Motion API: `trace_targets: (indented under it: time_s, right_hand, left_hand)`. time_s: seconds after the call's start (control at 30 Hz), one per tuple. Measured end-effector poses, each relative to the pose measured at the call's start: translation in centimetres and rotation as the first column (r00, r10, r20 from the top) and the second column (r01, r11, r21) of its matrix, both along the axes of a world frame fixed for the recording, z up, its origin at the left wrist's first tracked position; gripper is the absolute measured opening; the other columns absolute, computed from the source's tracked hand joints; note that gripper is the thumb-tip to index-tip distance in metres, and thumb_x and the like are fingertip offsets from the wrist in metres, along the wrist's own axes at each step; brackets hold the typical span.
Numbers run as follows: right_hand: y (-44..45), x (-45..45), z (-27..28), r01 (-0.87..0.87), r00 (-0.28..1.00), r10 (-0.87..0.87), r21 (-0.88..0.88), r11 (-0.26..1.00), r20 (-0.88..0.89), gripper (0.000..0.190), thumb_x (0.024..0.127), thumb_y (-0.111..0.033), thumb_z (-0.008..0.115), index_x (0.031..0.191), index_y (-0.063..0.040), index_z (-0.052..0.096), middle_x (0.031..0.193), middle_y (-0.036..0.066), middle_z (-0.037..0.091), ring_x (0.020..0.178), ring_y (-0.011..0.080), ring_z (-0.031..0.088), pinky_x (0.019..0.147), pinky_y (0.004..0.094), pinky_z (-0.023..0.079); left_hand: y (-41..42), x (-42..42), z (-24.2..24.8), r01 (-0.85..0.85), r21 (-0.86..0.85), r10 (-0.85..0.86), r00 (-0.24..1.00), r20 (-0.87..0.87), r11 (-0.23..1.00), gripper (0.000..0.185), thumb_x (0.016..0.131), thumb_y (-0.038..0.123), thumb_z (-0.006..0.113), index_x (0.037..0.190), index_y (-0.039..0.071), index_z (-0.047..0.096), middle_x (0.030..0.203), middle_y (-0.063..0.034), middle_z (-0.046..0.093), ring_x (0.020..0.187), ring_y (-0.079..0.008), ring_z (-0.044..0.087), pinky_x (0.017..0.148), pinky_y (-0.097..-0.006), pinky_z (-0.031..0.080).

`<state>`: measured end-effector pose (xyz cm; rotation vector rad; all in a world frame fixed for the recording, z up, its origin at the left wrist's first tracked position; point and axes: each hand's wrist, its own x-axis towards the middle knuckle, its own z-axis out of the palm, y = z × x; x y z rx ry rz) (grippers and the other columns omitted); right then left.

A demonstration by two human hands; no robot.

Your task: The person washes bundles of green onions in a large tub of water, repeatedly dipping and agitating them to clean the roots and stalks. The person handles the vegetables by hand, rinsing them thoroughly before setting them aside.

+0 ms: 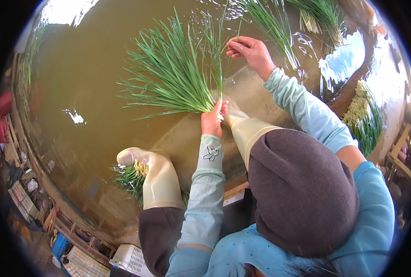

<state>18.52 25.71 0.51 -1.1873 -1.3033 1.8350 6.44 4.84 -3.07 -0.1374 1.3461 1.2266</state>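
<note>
My left hand [213, 119] is closed around the pale base of a fanned bunch of long green leafy stalks, like chives [177, 74], over murky water. To the upper right, my right hand [248, 52] has its thumb and fingers pinched together at a thin yellowish-green blade near the tips of the bunch's right-hand leaves. Whether that blade is still joined to the bunch, I cannot tell. More loose green stalks [273, 29] lie in the water just beyond my right hand.
Tied-looking bundles of the same greens [324, 22] lie at the upper right. Another bundle [363, 121] sits right of my arm, and one [132, 178] beside my left boot [160, 176]. White plastic crates [131, 258] stand outside the basin's rim [61, 194] at lower left.
</note>
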Motion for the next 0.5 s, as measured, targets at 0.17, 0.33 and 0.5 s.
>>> trace_targets:
  time_s: [0.17,0.33,0.5]
  right_hand:
    - [-5.6,0.4,0.6,-0.598,0.789,0.329,0.528,0.602,0.519,0.022,0.084,-0.017,0.064,0.104,-0.008,0.067,0.096,0.006,0.067,0.085,0.0223,0.066,0.072,0.0319,0.053]
    - [-9.5,-0.6,-1.6,-0.801,0.594,0.297,0.515,0.306,0.748,0.017,0.079,-0.015,0.060,0.096,-0.011,0.062,0.093,0.005,0.062,0.084,0.0257,0.065,0.069,0.0367,0.055]
    - [0.8,-3.0,-3.5,-0.868,0.426,-0.127,0.444,0.223,0.896,0.017,0.083,-0.013,0.058,0.100,-0.009,0.061,0.095,0.007,0.064,0.081,0.0243,0.065,0.062,0.0362,0.056]
  left_hand:
    - [-0.1,0.1,0.0,-0.019,-0.024,0.019,1.000,-0.003,1.000,0.028,0.092,0.008,0.063,0.110,-0.012,0.058,0.102,-0.0188,0.066,0.085,-0.0176,0.063,0.076,-0.0255,0.052]
    - [-0.6,0.1,0.1,-0.051,0.007,0.051,0.998,-0.026,0.999,0.023,0.092,0.006,0.061,0.107,-0.011,0.058,0.100,-0.0169,0.066,0.084,-0.0163,0.062,0.073,-0.0249,0.052]
    - [-1.8,-0.3,0.5,-0.036,-0.021,0.036,0.999,-0.013,0.999,0.017,0.094,0.006,0.058,0.104,-0.009,0.059,0.097,-0.0149,0.066,0.077,-0.0134,0.059,0.068,-0.0239,0.051]
